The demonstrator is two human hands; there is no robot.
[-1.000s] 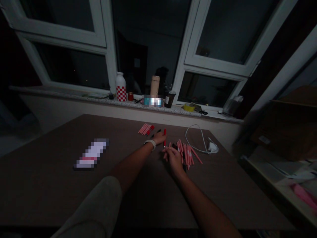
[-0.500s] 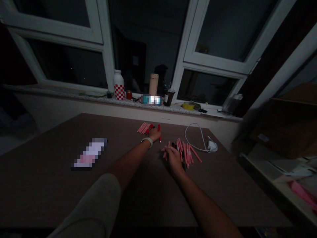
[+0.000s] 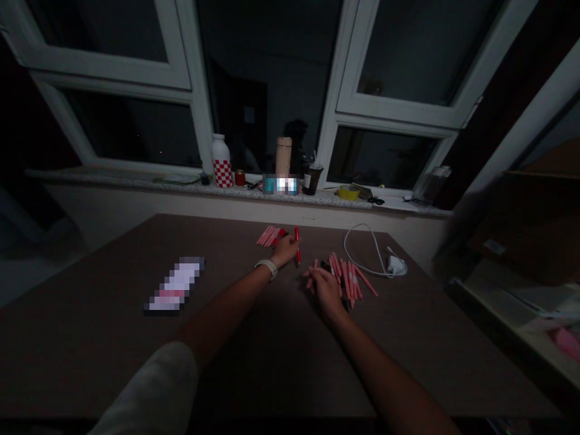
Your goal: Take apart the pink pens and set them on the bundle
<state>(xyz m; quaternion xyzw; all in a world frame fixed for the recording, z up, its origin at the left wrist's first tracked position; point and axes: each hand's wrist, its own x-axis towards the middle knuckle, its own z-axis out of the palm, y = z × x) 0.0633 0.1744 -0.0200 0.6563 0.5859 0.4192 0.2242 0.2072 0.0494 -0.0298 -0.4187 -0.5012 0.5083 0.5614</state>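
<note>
My left hand (image 3: pixel 286 249), with a pale watch on its wrist, is closed round a red pen (image 3: pixel 297 244) held roughly upright over the brown table (image 3: pixel 254 338). Just behind it lies a small bunch of pink and red pens (image 3: pixel 269 235). My right hand (image 3: pixel 322 285) rests on the table with fingers curled round a pink pen (image 3: pixel 313 272), at the left edge of a larger scatter of pink pens (image 3: pixel 348 278). The room is very dark.
A white charger with a looped cable (image 3: pixel 393 264) lies right of the pens. A flat box (image 3: pixel 174 284) sits on the table's left. The window sill (image 3: pixel 136 179) carries a red-checked bottle (image 3: pixel 222 161), a tall flask (image 3: pixel 283 156), a cup and a tape roll (image 3: pixel 348 193).
My left hand carried the red pen back toward the small bunch and has lifted it slightly again. My right hand stayed at the pink pens. The view shifted a little.
</note>
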